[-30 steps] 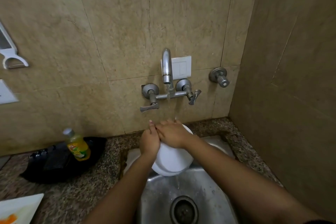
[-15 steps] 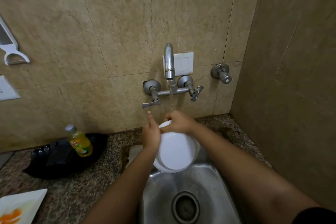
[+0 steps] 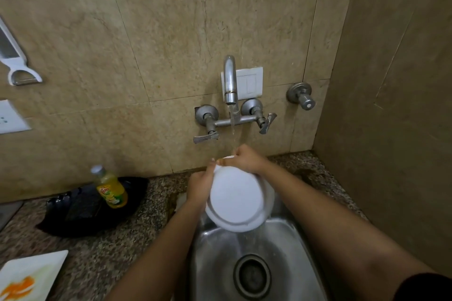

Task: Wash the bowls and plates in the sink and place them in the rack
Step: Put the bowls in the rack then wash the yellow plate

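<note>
Tap running in a tiled kitchen corner

We look on beige wall tiles [image 3: 171,19], where a steel tap [image 3: 230,78] pours a thin stream before a white switch plate [image 3: 252,83], a separate valve [image 3: 302,95] to its right and a white peeler [image 3: 18,68] hanging far left. On the speckled counter [image 3: 110,252], a yellow soap bottle [image 3: 111,188] stands on or just before a black tray [image 3: 80,212] — we cannot tell which.

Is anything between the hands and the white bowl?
Nothing. The left hand and right hand hold the white bowl by its rim, over the sink under the running tap. The rack is out of view, so that way cannot be checked.
</note>
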